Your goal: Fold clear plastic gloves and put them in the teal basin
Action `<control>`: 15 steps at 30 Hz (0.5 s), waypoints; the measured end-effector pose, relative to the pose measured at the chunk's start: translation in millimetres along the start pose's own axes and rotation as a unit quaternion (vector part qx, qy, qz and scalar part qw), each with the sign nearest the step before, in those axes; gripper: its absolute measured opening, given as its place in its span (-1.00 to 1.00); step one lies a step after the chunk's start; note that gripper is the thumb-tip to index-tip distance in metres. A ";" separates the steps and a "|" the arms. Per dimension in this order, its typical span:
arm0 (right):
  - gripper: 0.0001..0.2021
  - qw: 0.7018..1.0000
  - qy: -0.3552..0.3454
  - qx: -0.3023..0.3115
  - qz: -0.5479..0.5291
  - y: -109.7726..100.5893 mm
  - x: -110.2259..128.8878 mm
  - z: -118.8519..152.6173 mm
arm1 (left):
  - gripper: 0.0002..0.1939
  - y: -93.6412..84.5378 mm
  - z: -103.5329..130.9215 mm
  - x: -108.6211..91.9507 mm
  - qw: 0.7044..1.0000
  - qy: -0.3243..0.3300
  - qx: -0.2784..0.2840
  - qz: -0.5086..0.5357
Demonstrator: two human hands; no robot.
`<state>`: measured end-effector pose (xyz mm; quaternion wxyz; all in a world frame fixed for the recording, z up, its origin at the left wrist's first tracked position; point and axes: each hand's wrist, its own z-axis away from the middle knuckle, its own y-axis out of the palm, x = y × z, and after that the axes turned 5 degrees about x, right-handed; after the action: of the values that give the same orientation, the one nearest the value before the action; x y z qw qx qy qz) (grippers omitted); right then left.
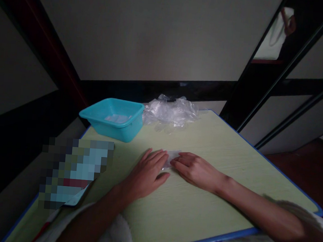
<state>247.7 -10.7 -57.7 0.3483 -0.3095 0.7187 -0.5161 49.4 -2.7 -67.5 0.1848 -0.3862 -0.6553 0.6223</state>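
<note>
A small piece of clear plastic film (pixel 172 157), perhaps a bag, lies flat on the table between my hands. My left hand (pixel 148 174) rests palm down with its fingers stretched out, their tips on the film's left side, the thumb apart on the near side. My right hand (pixel 192 169) has its fingers bent and drawn together at the film's right side. Its fingertips press on or pinch the film; their undersides are hidden. Beyond both hands a loose heap of crumpled clear plastic (pixel 170 112) lies along the far edge.
A turquoise plastic basin (pixel 121 131) with whitish flat pieces (pixel 118 118) inside stands at the far left. A pixelated flat object (pixel 79 172) lies on the left side. The pale table (pixel 226 148) has a blue rim, and a panelled wall (pixel 157 35) rises behind it.
</note>
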 end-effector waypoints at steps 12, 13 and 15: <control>-0.79 0.977 0.081 -0.047 -0.192 -0.1 -5.5 0.2 | -0.71 1.6 -2.9 3.8 0.997 0.021 -0.068 0.000; -0.80 0.973 0.085 -0.056 -0.207 -0.1 -5.6 0.3 | -0.73 0.9 -3.4 4.1 0.997 0.026 -0.074 0.008; -0.82 0.966 0.089 -0.075 -0.230 -0.5 -5.4 0.5 | -0.76 -0.6 -4.3 4.3 0.994 0.024 -0.092 0.055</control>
<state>251.3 -6.8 -56.3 0.1303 -0.4446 0.6928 -0.5526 49.6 3.3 -67.3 0.1292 -0.4519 -0.6827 0.5594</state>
